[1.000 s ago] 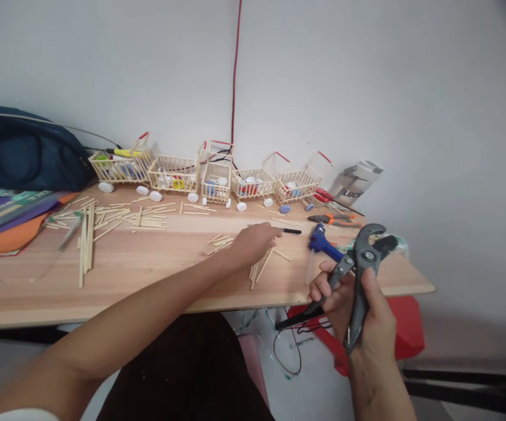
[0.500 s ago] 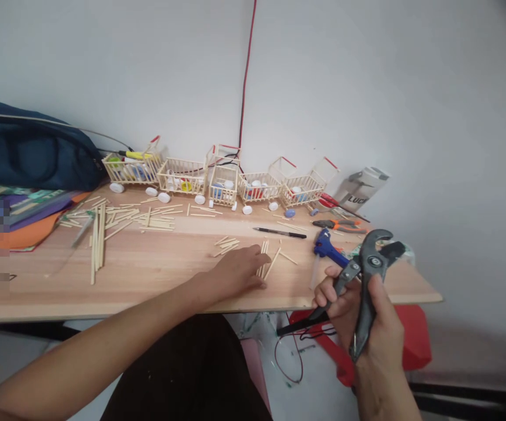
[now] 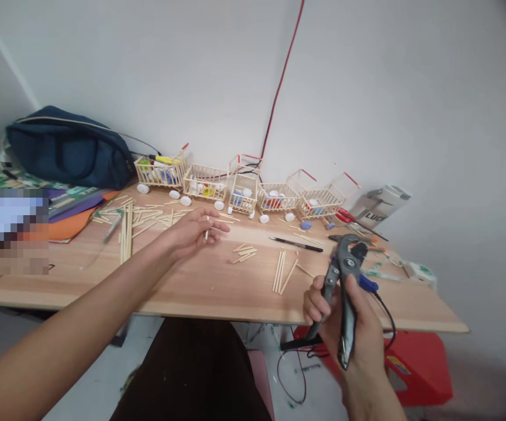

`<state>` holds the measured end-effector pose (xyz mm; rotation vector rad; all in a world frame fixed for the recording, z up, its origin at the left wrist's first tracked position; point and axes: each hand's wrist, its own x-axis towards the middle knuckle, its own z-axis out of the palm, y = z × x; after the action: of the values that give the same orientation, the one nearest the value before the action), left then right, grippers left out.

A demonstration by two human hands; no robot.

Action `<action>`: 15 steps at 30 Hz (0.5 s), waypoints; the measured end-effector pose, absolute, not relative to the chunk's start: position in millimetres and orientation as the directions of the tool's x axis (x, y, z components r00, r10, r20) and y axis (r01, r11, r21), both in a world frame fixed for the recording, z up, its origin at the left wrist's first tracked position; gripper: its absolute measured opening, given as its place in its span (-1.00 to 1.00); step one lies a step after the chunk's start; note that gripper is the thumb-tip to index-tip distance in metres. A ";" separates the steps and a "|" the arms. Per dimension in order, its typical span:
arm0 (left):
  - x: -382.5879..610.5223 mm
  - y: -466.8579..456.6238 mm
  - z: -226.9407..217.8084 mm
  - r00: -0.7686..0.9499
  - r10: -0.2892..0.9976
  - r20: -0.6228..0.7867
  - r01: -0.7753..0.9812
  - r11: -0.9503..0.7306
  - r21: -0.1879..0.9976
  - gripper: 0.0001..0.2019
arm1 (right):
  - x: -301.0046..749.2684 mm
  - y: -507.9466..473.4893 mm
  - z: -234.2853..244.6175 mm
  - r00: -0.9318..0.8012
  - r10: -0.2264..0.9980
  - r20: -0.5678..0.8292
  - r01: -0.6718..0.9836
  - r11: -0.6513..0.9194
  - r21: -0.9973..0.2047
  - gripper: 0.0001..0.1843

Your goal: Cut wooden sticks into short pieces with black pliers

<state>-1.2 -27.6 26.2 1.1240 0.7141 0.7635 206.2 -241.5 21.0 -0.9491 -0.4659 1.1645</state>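
Note:
My right hand (image 3: 349, 330) is closed round the handles of grey water-pump pliers (image 3: 347, 260), held upright over the table's front right edge with the jaws nearly closed. My left hand (image 3: 191, 231) hovers palm-up over the wooden table (image 3: 200, 286), fingers loosely curled, with a short wooden stick (image 3: 207, 230) pinched between them. A small bundle of loose sticks (image 3: 281, 272) lies on the table between the two hands. A black pen (image 3: 296, 244) lies just beyond that bundle.
Several stick-built carts (image 3: 244, 190) with bottle-cap wheels line the wall. More sticks (image 3: 143, 216) are scattered at left, near coloured paper (image 3: 66, 225) and a dark blue bag (image 3: 68, 146). A blue glue gun (image 3: 368, 283), red scissors (image 3: 344, 215) and a box (image 3: 382, 204) sit at right. A red stool (image 3: 415, 362) stands below.
My left hand left the stick bundle, moved left and back, and turned palm-up with one stick in it. The pliers' jaws have closed and my view has swung left.

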 end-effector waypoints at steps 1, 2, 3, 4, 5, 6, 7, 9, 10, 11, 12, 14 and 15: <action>-5.9 -24.7 27.6 0.547 0.829 -0.112 -0.169 0.241 0.956 -0.80 | 204.3 -236.1 23.4 0.344 0.927 -0.148 -0.577 0.085 -0.812 -0.59; -8.5 -22.0 28.3 0.545 0.833 -0.100 -0.160 0.220 0.962 -0.81 | 203.2 -230.7 26.1 0.339 0.932 -0.131 -0.587 0.100 -0.803 -0.60; -8.9 -19.5 28.6 0.546 0.834 -0.076 -0.137 0.179 0.974 -0.83 | 203.0 -225.7 28.9 0.344 0.933 -0.106 -0.591 0.128 -0.796 -0.61; -6.7 -17.3 28.5 0.552 0.832 -0.047 -0.095 0.119 0.988 -0.84 | 203.6 -221.2 31.5 0.362 0.930 -0.072 -0.590 0.168 -0.790 -0.61; -1.7 -15.3 28.4 0.559 0.829 -0.012 -0.038 0.041 0.998 -0.84 | 205.0 -217.6 33.5 0.388 0.921 -0.033 -0.583 0.217 -0.783 -0.62; 6.1 -13.7 28.3 0.569 0.822 0.029 0.028 -0.055 0.998 -0.84 | 206.9 -215.1 34.8 0.423 0.906 0.007 -0.572 0.273 -0.774 -0.62; 16.7 -12.4 28.5 0.579 0.811 0.081 0.091 -0.163 0.982 -0.84 | 209.1 -213.7 34.9 0.464 0.885 0.041 -0.557 0.327 -0.764 -0.62; 45.7 -10.9 29.6 0.614 0.762 0.207 0.170 -0.384 0.907 -0.90 | 213.5 -214.6 32.1 0.530 0.844 0.078 -0.530 0.401 -0.747 -0.62; 63.5 -10.4 30.2 0.633 0.726 0.269 0.176 -0.472 0.864 -0.92 | 215.4 -216.5 29.3 0.554 0.829 0.082 -0.521 0.421 -0.743 -0.62; 82.7 -10.0 30.7 0.658 0.688 0.307 0.192 -0.546 0.815 -0.91 | 217.0 -219.0 26.0 0.571 0.817 0.081 -0.515 0.433 -0.740 -0.61; 102.8 -9.7 31.1 0.673 0.656 0.341 0.212 -0.614 0.760 -0.88 | 218.4 -222.0 22.5 0.584 0.809 0.072 -0.514 0.436 -0.739 -0.61; 142.9 -9.4 30.9 0.771 0.526 0.359 0.220 -0.749 0.625 -0.85 | 220.7 -228.0 15.9 0.602 0.797 0.051 -0.514 0.435 -0.739 -0.62; 161.7 -9.5 30.4 0.809 0.461 0.365 0.213 -0.808 0.550 -0.84 | 221.8 -230.7 13.3 0.608 0.793 0.040 -0.515 0.433 -0.740 -0.62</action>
<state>161.7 -9.5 30.4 2.4987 0.5000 0.6777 221.8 -230.7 13.3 -0.7550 -0.4160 0.8440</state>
